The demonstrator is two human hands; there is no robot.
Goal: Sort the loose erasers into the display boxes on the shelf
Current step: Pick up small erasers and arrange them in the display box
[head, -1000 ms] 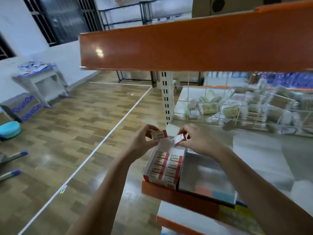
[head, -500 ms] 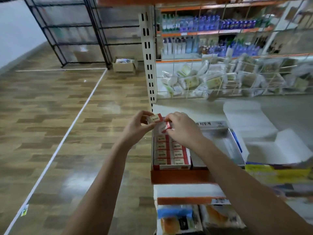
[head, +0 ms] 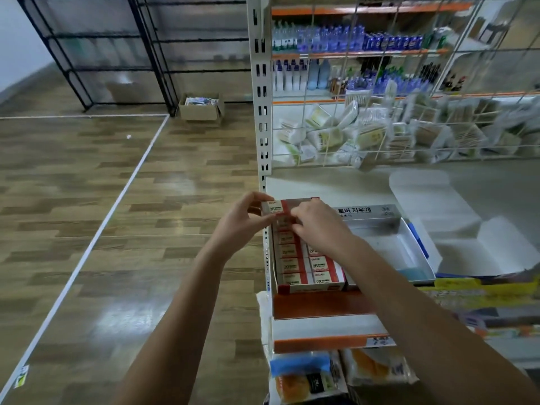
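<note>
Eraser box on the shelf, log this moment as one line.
left hand: holds eraser | right hand: fingers over red display box | box: nearly full

— How many display boxes on the shelf?
— Two: a red-and-white box (head: 309, 286) on the left, a silver box (head: 391, 247) to its right.
— Erasers?
— One loose eraser (head: 273, 207) held up. In the left box, two columns; about seven boxed erasers (head: 292, 265) show, the far ones hidden by a hand.
— Hands?
— Two. One cardboard carton (head: 201, 110) stands far off on the floor.
</note>
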